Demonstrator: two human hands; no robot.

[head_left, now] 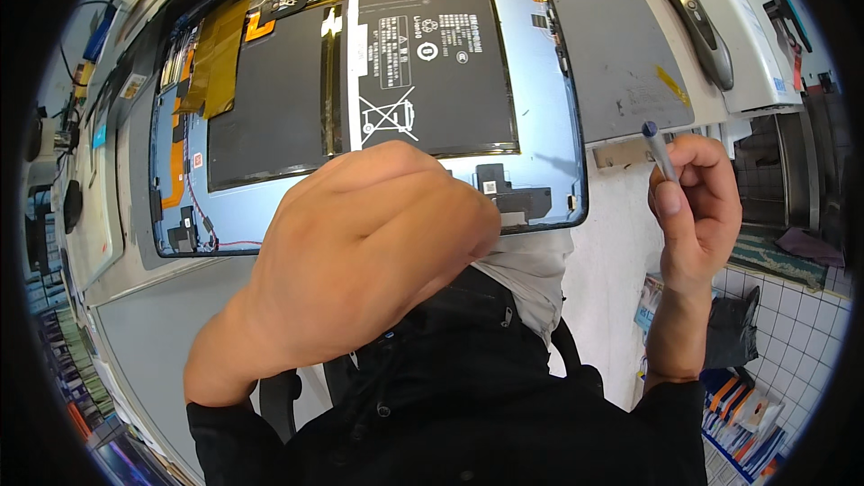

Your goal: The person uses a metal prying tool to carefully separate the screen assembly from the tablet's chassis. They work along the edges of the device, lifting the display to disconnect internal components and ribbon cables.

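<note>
An opened tablet [540, 81] lies on the bench, its light-blue inner shell facing up. Inside it are large black battery packs [450, 63], orange ribbon cables [176, 171] and a gold tape strip [227, 63]. My left hand [369, 234] hovers in front of the tablet's near edge, back of the hand up. Its fingers are curled under and hidden, so whatever they may hold does not show. To the right of the tablet, off its edge, my right hand [697, 207] pinches a slim grey pen-shaped tool [661, 153] with a dark blue end between thumb and fingers.
A grey work mat [612, 36] lies under and beside the tablet. A dark grey handheld device [697, 27] rests at the far right, next to a white box [756, 36]. Below my right arm are a black bag [731, 328] and white floor tiles.
</note>
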